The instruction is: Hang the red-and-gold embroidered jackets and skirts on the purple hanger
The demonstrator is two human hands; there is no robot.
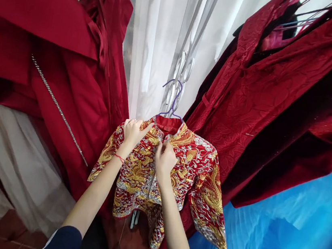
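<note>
A red jacket [190,160] with gold and silver embroidery and a stand collar hangs in front of me on a purple wire hanger [174,101]. My left hand [133,132] grips the jacket's shoulder on the left side, fingers over the top and thumb pointing toward the collar. Just below the collar, my right hand [166,159] is closed at the front opening, its fingertips curled against the fabric. What exactly those fingertips pinch is partly hidden. The jacket's sleeve on the right hangs free, and its fringed lower panels fall below my forearms.
Dark red dresses [78,72] crowd the left, with pale tulle [31,172] beneath them. Patterned red garments [267,97] hang on the right, above a bright blue gown [279,237]. White curtains [159,38] and a metal rail [195,18] with white rings are behind; reddish floor tiles [129,242] show below.
</note>
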